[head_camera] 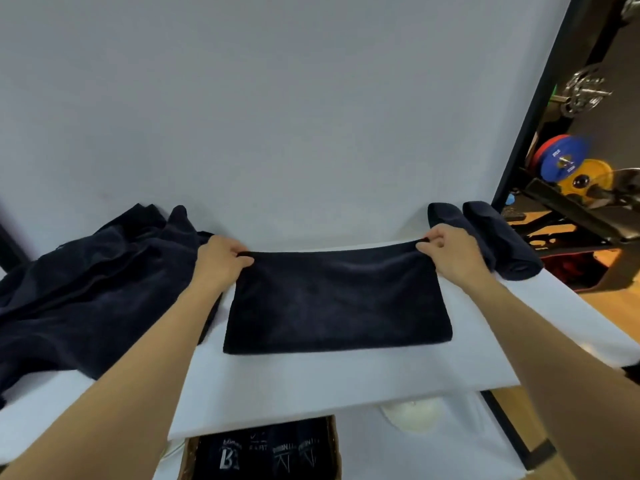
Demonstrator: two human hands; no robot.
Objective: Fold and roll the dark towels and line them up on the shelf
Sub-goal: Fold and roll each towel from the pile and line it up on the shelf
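A pale grey-white wall [277,98] backs a white flat shelf [311,372]. In the middle of the shelf lies a dark navy folded terry towel [336,303], a flat rectangle with its far edge lifted. The left hand [221,259] pinches the far left corner, thumb and fingers closed on the cloth; the right hand [450,252] pinches the far right corner the same way. A heap of loose dark towels [90,285] lies at the left, touching the wall. Two rolled dark towels [498,240] sit side by side at the shelf's right end, just behind the right hand. Coloured weight plates [571,168] show beyond the shelf's right side.
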